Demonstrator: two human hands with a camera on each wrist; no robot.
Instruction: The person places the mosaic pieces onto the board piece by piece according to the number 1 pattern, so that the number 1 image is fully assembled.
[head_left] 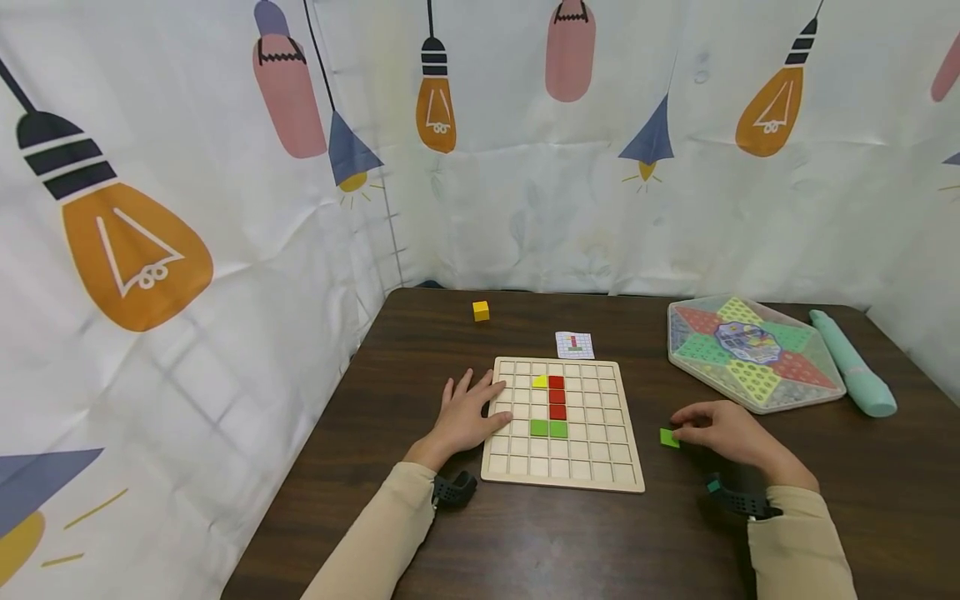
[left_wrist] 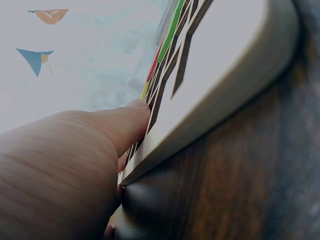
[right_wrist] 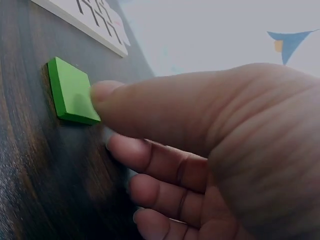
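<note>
At the left edge of a pale wooden grid board (head_left: pixel 592 454), my left hand (head_left: pixel 467 417) rests with fingers spread and relaxed. Its thumb (left_wrist: pixel 132 115) lies over the rim. On the board sit two red tiles (head_left: pixel 557 397) in a column, a yellow piece (head_left: pixel 540 382) beside the upper one, and two green tiles (head_left: pixel 548 428) side by side below. Right of the board, my right hand (head_left: pixel 731 433) is at a loose green square tile (right_wrist: pixel 75 90) on the table. The thumb overlaps the tile's edge; the other visible fingers are bent loosely, apart from it.
Behind the board lies a small printed pattern card (head_left: pixel 574 345). A yellow cube (head_left: pixel 481 311) stands near the table's back edge. At the back right are a hexagonal star-patterned game board (head_left: pixel 757 354) and a mint-green tapered cylinder (head_left: pixel 853 364). A printed curtain (head_left: pixel 510 225) hangs behind the table.
</note>
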